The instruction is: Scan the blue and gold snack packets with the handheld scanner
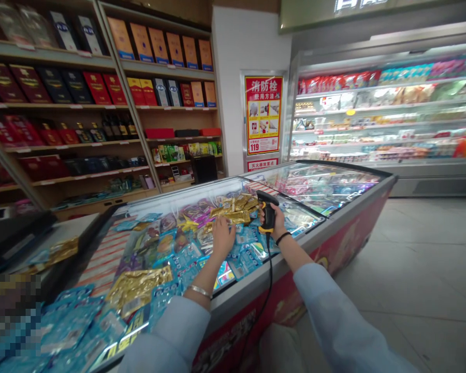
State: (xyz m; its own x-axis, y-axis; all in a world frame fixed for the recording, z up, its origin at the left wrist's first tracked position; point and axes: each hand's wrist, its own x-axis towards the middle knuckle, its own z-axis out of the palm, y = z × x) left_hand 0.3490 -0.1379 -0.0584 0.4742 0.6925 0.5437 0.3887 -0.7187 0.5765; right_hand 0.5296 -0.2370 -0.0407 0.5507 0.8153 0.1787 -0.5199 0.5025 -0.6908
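My right hand (278, 220) is wrapped round the handle of a black and yellow barcode scanner (268, 213), whose cable hangs down over the freezer's front edge. To its left, my left hand (222, 237) reaches over the packets with fingers stretched forward. Its fingertips are at the near side of a heap of gold packets (236, 206); whether they touch one is hard to tell. Blue packets (246, 261) lie beneath and around both hands. Another gold packet (140, 287) rests nearer to me on the left, among more blue packets (72, 324).
The chest freezer (256, 282) has a glass top and a grey rim. Shelves of boxes and bottles (97, 106) stand behind it on the left. A lit refrigerated display (384, 114) is at the back right, with tiled floor (419, 269) in front.
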